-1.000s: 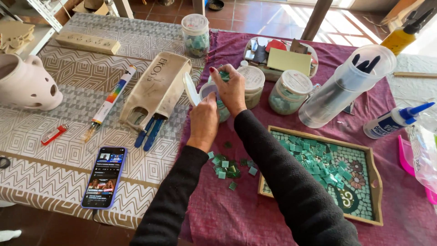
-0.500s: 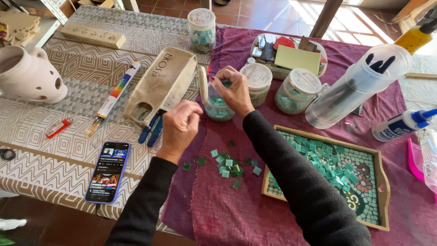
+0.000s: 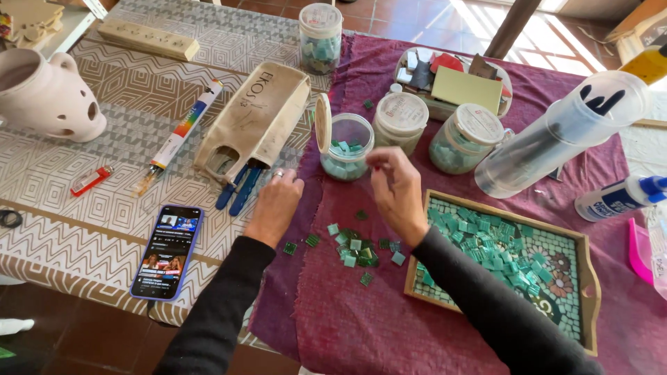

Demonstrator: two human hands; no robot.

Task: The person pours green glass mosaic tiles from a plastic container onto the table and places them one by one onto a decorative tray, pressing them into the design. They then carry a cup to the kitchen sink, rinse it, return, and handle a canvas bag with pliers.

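Right hand (image 3: 397,194) hovers loosely pinched, grasping nothing discernible, at the open jar's (image 3: 345,147) four o'clock; left hand (image 3: 276,205) rests flat, released. Select tiles (image 3: 354,246) singly.

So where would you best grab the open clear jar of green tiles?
Around its clear side wall, from the right. The open jar stands upright, and its flip lid sticks up on the left, blocking that side and the top.

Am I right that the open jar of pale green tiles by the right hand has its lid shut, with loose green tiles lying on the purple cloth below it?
Not quite: the head view shows the open jar with its lid flipped up, not shut. The rest holds: it stands by the right hand, with loose green tiles on the purple cloth below it.
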